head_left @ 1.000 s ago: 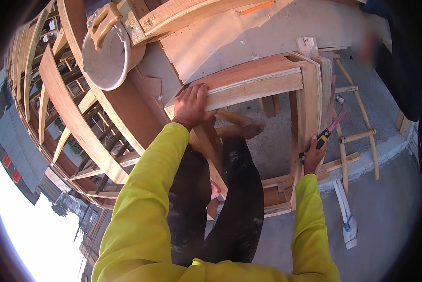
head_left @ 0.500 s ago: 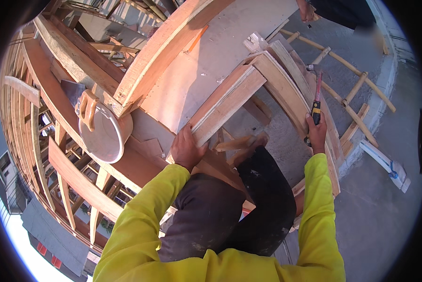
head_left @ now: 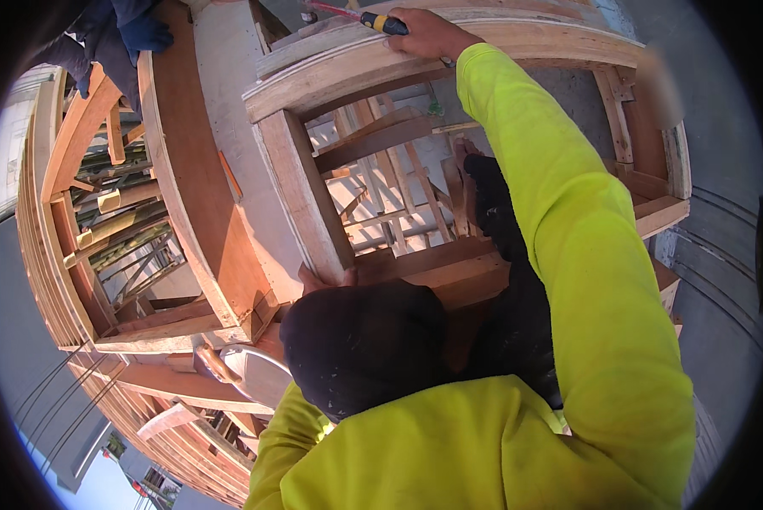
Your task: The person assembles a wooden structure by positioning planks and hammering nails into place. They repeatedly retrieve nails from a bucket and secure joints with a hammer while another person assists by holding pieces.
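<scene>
At the top centre, my right hand (head_left: 432,36) is closed round the black-and-yellow grip of a hammer (head_left: 375,20) with a reddish shaft. The hammer lies level above a thick timber beam (head_left: 432,64) of a wooden frame. My left hand (head_left: 312,280) is mostly hidden behind my dark-trousered knee. Its visible fingers wrap the near end of a short board (head_left: 303,191), which meets the beam at its far end. My bare foot shows inside the frame, near its crosspieces.
A co-worker's blue-gloved hand (head_left: 146,36) rests by a curved timber (head_left: 173,170) at the upper left. An orange stick (head_left: 230,174) lies on the pale panel. A white bucket (head_left: 261,374) and a wooden saw handle (head_left: 216,364) are left of my knee. Openings show between the frame timbers.
My view has turned and shifted, so the frame appears rotated. My right hand, still holding the hammer, now appears at the top, arm stretched out. My left hand is now largely hidden by my knee.
</scene>
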The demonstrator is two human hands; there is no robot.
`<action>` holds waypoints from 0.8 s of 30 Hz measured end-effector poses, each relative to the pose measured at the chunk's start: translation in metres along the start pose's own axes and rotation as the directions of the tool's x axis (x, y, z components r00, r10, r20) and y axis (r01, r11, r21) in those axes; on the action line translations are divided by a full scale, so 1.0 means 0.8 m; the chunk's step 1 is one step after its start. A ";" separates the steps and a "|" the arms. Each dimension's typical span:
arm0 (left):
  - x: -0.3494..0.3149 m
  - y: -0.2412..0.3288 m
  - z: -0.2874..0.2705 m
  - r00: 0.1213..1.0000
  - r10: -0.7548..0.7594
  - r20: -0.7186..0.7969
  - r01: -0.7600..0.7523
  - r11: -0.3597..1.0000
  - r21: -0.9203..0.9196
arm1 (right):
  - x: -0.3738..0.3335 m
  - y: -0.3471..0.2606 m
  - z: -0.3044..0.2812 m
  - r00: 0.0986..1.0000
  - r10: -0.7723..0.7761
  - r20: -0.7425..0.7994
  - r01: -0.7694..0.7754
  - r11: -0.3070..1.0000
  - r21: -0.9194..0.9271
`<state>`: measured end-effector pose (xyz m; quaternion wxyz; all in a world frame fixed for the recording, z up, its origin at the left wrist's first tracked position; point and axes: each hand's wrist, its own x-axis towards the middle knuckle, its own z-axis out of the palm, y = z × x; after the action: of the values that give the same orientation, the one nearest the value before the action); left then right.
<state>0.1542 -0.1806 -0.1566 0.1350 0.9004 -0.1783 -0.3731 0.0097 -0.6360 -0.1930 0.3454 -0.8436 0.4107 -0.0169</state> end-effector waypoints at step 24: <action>0.117 -0.061 -0.065 0.993 0.082 -0.081 -0.113 0.834 -0.540 | -0.148 0.097 0.174 0.902 0.031 -0.430 -0.020 0.999 0.032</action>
<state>0.2639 -0.1700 -0.1978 0.4083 0.8248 -0.1069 -0.3763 -0.0781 -0.5065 -0.3151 0.2576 -0.8090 0.4875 -0.2036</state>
